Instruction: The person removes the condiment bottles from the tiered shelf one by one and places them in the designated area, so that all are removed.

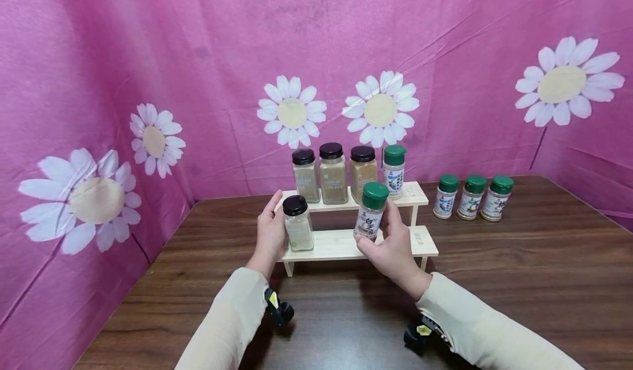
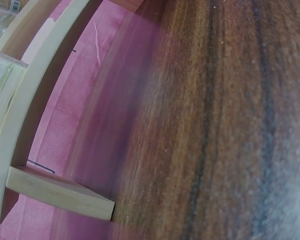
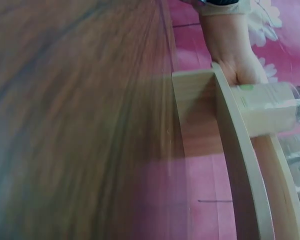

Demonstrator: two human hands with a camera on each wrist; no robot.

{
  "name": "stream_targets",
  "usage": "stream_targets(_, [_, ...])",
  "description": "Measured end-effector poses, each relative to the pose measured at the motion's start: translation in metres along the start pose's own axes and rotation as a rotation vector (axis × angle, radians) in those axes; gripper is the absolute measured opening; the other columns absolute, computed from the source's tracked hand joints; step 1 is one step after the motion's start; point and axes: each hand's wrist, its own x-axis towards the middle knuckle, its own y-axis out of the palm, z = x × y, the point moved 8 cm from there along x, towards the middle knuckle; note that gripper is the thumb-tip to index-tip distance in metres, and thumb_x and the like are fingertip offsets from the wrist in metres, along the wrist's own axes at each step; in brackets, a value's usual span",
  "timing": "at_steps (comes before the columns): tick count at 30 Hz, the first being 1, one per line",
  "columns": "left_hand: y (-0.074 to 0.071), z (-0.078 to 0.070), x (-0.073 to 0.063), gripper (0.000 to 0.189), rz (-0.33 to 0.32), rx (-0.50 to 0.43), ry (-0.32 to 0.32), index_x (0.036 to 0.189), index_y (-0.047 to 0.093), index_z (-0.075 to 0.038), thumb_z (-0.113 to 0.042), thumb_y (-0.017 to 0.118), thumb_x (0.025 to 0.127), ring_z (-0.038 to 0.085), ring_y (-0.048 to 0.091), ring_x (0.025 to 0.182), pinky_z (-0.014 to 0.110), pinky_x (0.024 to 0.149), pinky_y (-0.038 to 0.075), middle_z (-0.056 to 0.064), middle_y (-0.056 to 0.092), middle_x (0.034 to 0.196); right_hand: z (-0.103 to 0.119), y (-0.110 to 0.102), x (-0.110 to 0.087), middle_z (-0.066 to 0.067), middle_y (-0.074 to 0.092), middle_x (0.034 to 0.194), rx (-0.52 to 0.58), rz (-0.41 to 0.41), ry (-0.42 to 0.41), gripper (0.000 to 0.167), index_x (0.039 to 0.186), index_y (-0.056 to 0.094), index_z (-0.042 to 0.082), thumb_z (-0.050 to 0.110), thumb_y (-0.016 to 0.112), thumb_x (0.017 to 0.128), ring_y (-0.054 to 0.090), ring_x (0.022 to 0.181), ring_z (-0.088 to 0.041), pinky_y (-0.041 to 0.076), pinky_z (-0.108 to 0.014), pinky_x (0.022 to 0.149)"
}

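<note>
My right hand (image 1: 392,247) grips a small green-lidded spice jar (image 1: 368,221) with a white label, thumb in front and fingers behind. The jar is upright over the lower tier of a pale wooden two-tier rack (image 1: 336,246). At the left end of that tier stands a square glass spice jar (image 1: 299,232) with a black lid, its bottom part also showing in the right wrist view. My left hand (image 1: 271,235) is right beside it, one finger extended upward; its other fingers are partly hidden behind the jar.
On the upper tier are three black-lidded jars (image 1: 333,180) and a green-lidded jar (image 1: 394,175). Three more green-lidded jars (image 1: 470,199) stand in a row on the brown wooden table (image 1: 494,282), right of the rack. Behind hangs a pink cloth (image 1: 217,84) with daisies.
</note>
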Motion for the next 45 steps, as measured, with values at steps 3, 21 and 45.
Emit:
stream_targets(3, [0.0, 0.001, 0.0, 0.046, 0.005, 0.004, 0.005, 0.14, 0.04, -0.009, -0.008, 0.047, 0.094, 0.01, 0.06, 0.092, 0.026, 0.084, 0.051, 0.021, 0.051, 0.131, -0.001, -0.008, 0.0, -0.026, 0.06, 0.1, -0.018, -0.009, -0.016, 0.074, 0.128, 0.036, -0.011, -0.017, 0.063, 0.059, 0.055, 0.091, 0.0, 0.046, -0.011, 0.081])
stream_targets(21, [-0.006, 0.003, -0.002, 0.046, -0.006, 0.012, -0.008, 0.14, 0.041, -0.011, -0.007, 0.046, 0.094, 0.006, 0.062, 0.073, 0.023, 0.074, 0.053, 0.0, 0.064, 0.087, -0.013, -0.054, 0.005, -0.026, 0.059, 0.101, -0.153, -0.069, 0.043, 0.073, 0.128, 0.039, -0.01, -0.018, 0.063, 0.06, 0.054, 0.088, 0.005, 0.045, -0.007, 0.079])
stream_targets(45, [0.0, -0.001, 0.001, 0.046, 0.022, 0.021, 0.013, 0.141, 0.039, -0.01, -0.01, 0.046, 0.095, 0.015, 0.058, 0.102, 0.029, 0.088, 0.049, 0.016, 0.05, 0.133, -0.052, -0.115, 0.014, 0.002, 0.056, 0.103, -0.335, -0.027, 0.27, 0.069, 0.129, 0.035, 0.0, -0.01, 0.066, 0.068, 0.049, 0.087, 0.009, 0.04, -0.003, 0.075])
